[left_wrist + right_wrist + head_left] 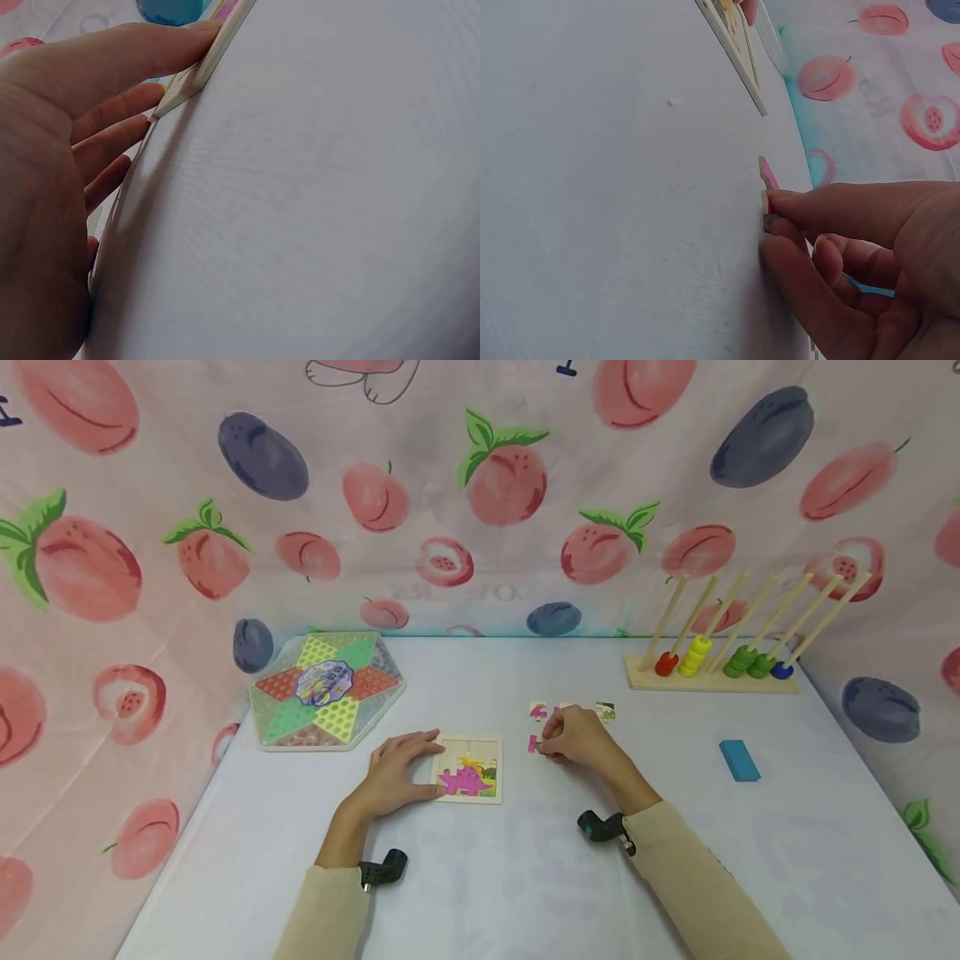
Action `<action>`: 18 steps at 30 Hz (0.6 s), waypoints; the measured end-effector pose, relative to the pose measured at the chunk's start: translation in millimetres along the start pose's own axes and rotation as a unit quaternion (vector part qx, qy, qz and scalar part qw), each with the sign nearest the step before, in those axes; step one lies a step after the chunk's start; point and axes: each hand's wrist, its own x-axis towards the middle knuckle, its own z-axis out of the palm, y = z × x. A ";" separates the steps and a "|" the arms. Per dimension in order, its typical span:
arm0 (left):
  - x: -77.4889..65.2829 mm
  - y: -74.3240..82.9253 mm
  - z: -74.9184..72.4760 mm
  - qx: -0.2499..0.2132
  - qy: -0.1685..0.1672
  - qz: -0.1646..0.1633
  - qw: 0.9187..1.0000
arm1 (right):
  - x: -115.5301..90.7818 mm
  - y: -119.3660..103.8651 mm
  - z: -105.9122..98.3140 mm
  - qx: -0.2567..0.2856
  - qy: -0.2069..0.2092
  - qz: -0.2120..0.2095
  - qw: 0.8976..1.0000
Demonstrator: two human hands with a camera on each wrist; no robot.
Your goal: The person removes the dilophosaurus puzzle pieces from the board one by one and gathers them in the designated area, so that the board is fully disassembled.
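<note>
My left hand (397, 772) rests at the left side of a square wooden jigsaw puzzle tray (468, 737). Its thumb and fingers reach out fairly straight and touch the rim. A pink dinosaur picture (465, 781) fills the tray's lower part; bare wood shows above. To the right of the tray, my right hand (581, 737) pinches a small puzzle piece (766, 201) between thumb and index finger, low over the table. Another pink piece (769, 173) lies just beyond those fingertips. Loose puzzle pieces (537, 711) lie behind the right hand, which partly covers them.
A hexagonal Chinese checkers board (324, 683) lies at the back left. At the back right stands a wooden peg rack (712, 681) with coloured beads. A blue block (739, 761) sits to the right of my right hand. A fruit-patterned cloth (450, 485) hangs behind the table.
</note>
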 end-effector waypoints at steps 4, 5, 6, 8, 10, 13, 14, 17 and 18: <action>-1.0 -2.2 0.4 0.002 -0.001 -0.001 1.000 | -0.2 0.1 2.4 0.001 0.000 0.007 1.000; -1.0 -2.6 0.6 0.001 -0.002 -0.001 1.000 | -0.5 0.1 2.6 0.003 0.001 0.008 1.000; -1.1 -3.3 0.9 0.000 -0.002 0.000 1.000 | -0.6 0.4 2.6 0.007 0.002 0.007 1.000; -0.9 -4.0 1.3 -0.001 -0.002 0.000 1.000 | -1.1 1.3 2.4 0.016 0.003 0.006 1.000; -0.8 -4.1 1.4 0.000 -0.002 0.001 1.000 | -1.9 2.8 1.5 0.026 0.004 0.008 1.000; -0.4 -3.1 0.5 0.001 -0.002 0.004 1.000 | -2.3 4.4 -0.8 0.036 0.011 0.010 0.999; -0.2 -2.5 0.0 0.001 -0.003 0.004 1.000 | -2.3 4.3 -2.1 0.037 0.015 0.008 0.999; 0.6 -1.8 -1.0 0.002 -0.001 0.006 1.000 | -2.4 1.8 -5.7 0.046 0.027 0.016 0.998; 0.8 -1.8 -1.1 0.002 0.001 0.007 1.000 | -2.7 0.3 -6.8 0.049 0.030 0.019 0.998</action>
